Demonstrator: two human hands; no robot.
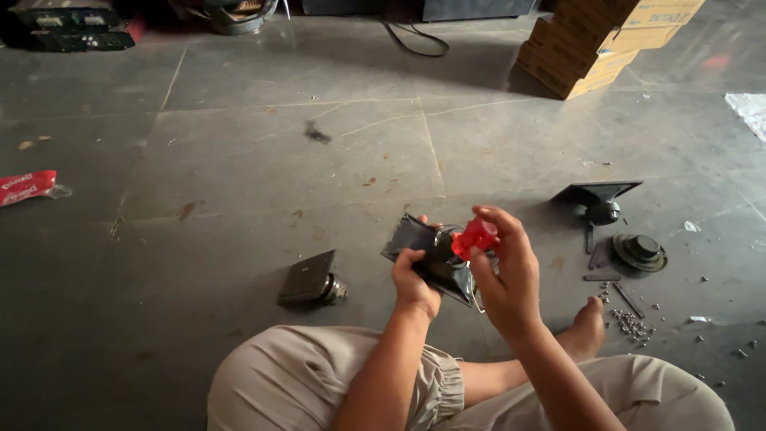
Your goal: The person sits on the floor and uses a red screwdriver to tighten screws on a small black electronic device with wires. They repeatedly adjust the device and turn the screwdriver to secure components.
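Note:
I sit cross-legged on a grey stone floor. My left hand grips a black square horn-shaped speaker part, held tilted above my lap. My right hand holds a small red object, which looks like a tool handle, pressed against the middle of that part. What lies under the red object is hidden by my fingers.
A second black horn part lies on the floor to the left. On the right lie a third horn part, a round black driver, a few metal strips and several small screws. Stacked cardboard boxes stand at the back right; a red wrapper lies far left.

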